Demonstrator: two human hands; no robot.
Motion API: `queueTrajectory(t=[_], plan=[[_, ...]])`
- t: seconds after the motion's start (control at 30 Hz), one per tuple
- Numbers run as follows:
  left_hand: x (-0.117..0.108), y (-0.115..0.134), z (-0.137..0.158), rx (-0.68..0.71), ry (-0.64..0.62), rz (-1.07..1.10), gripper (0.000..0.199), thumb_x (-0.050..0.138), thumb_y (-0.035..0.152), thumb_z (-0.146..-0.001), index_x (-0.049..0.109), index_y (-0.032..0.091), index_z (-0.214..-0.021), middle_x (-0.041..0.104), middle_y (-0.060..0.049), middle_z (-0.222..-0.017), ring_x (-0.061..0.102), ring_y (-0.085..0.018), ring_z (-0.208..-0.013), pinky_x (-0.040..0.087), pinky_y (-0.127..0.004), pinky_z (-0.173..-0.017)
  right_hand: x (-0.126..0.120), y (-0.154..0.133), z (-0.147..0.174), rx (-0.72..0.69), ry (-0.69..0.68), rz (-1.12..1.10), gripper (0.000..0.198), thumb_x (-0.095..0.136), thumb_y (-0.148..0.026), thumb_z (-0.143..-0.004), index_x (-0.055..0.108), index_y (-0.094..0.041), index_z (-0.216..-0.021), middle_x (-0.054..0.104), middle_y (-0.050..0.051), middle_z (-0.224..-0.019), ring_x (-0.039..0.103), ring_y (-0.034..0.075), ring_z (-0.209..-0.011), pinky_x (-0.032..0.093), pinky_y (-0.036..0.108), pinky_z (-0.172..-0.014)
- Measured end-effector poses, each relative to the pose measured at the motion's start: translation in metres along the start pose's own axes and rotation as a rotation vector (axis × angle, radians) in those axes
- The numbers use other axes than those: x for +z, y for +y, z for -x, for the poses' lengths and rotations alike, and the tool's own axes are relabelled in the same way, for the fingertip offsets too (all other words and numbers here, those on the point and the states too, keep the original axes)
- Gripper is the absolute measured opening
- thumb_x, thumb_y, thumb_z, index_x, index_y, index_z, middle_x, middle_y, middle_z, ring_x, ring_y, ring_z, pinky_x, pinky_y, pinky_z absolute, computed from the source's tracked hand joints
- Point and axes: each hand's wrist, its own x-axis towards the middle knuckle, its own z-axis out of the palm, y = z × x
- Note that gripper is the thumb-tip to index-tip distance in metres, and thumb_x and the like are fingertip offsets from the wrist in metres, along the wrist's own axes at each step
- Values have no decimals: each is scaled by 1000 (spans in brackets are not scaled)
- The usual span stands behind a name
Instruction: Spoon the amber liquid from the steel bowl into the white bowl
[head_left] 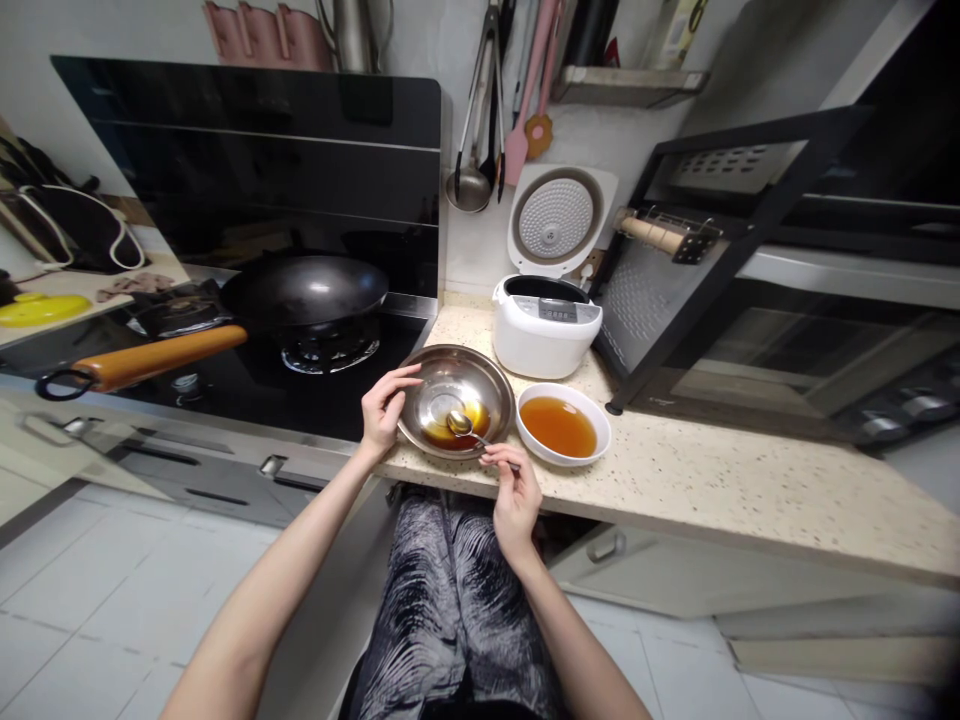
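Note:
My left hand [384, 408] grips the left rim of a wide stainless steel bowl [442, 372] at the counter's front edge. Amber-brown liquid [472, 418] has pooled on the near right side of the bowl, which looks slightly tilted. Between the fingertips of my right hand [516, 492] is the handle of a metal spoon [460, 424], its head inside the steel bowl by the liquid. Close to the right of that stands a white bowl [602, 440] filled with a similar orange-brown liquid.
A white rice cooker [546, 345] with its lid raised stands behind the bowls. To the left, a black wok [311, 290] with a wooden handle [172, 355] rests on the gas stove [247, 385]. An oven [817, 350] in a black rack is at the right. Utensils [472, 188] hang on the wall.

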Motion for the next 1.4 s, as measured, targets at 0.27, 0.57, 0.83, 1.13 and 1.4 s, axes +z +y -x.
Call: queueTrajectory(t=[0.27, 0.57, 0.83, 1.13, 1.4], plan=[[0, -3, 0, 19, -7, 12, 27, 55, 28, -98, 80, 20, -103, 77, -11, -128, 72, -30, -118, 56, -48, -104, -4, -3, -6, 3, 22, 9, 20, 52, -25, -106, 68, -23, -95, 74, 5, -99, 72, 19, -90, 60, 36, -85], [0, -1, 0, 5, -7, 4, 28, 54, 29, -98, 80, 20, -103, 77, -11, -128, 72, -30, -118, 56, -49, -104, -11, -11, -17, -55, 62, 42, 19, 53, -23, -106, 67, -23, -94, 73, 4, -96, 72, 19, -92, 58, 35, -85], [0, -2, 0, 19, -3, 23, 27, 55, 29, -99, 80, 21, -105, 76, -11, -128, 72, -30, -119, 55, -48, -104, -20, -23, -27, -88, 111, 70, 18, 53, -22, -106, 67, -22, -93, 73, 4, -94, 71, 18, -91, 58, 35, -85], [0, -1, 0, 15, -4, 30, 27, 55, 28, -98, 80, 21, -106, 76, -11, -128, 72, -31, -119, 55, -49, -104, -44, -29, -39, -109, 236, 115, 16, 56, -25, -104, 68, -21, -94, 72, 4, -94, 72, 18, -87, 61, 36, -83], [0, 0, 0, -8, 2, 1, 28, 54, 29, -97, 80, 20, -102, 77, -11, -127, 72, -31, -119, 55, -49, -104, -64, -18, -41, -204, 247, 276, 17, 55, -25, -105, 68, -21, -94, 73, 6, -94, 72, 21, -93, 59, 40, -89]])
